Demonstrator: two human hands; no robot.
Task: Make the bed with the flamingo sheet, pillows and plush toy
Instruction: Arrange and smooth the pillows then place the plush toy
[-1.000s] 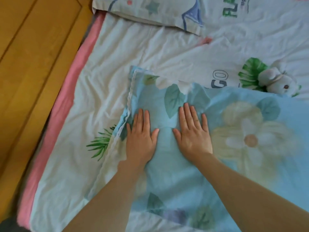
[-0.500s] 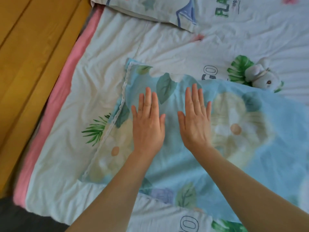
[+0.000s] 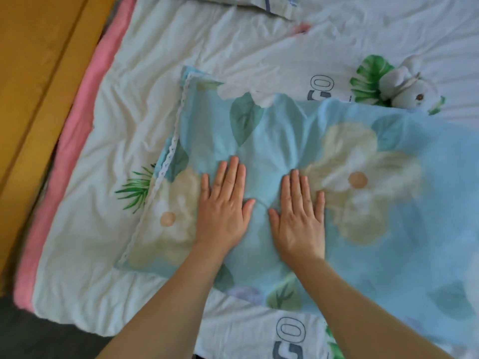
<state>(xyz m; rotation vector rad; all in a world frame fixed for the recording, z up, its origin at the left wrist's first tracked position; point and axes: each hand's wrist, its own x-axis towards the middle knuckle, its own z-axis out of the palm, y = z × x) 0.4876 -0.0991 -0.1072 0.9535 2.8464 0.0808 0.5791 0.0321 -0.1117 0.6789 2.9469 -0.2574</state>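
Hands: my left hand [image 3: 223, 211] and right hand [image 3: 298, 218] both lie flat, palms down, fingers straight and close together, thumbs turned toward each other. They press on the blue floral pillow [image 3: 280, 136], and neither grips anything.
Pillow: it lies on the flamingo sheet [image 3: 145, 99] in the near left part of the bed. Its lace-trimmed end [image 3: 168, 161] faces the bed's left edge, and its other end runs out of view on the right.
Long axis: left to right across me, roughly along the bed's near edge. My hands sit side by side on its left half, with a strip of cloth between the thumbs.
Nearer hand: the left one is closer to the lace end, the right one closer to the big cream flower and the unseen right end.
Coming move, as I judge it: smoothing outward along that axis, or carrying the pillow up toward the far edge where a second pillow [image 3: 259, 6] shows. Either way each hand would take its own end.
Plush toy [image 3: 404, 86]: white, lying on the sheet just past the pillow's far edge, to the right, over a green leaf print. It is nearer my right hand, and I cannot tell whether it touches the pillow.
Sheet: white with green leaves and "GO" lettering, creased all over, most between the pillow and the left edge.
Bed: a pink layer [image 3: 77, 141] shows under the sheet along the left edge.
Room: yellow-brown wooden boards [image 3: 39, 73] run beside the left edge, and there is dark floor [image 3: 39, 338] off the near left corner.
Risk: hard pressing could drag the loose sheet into fresh creases.
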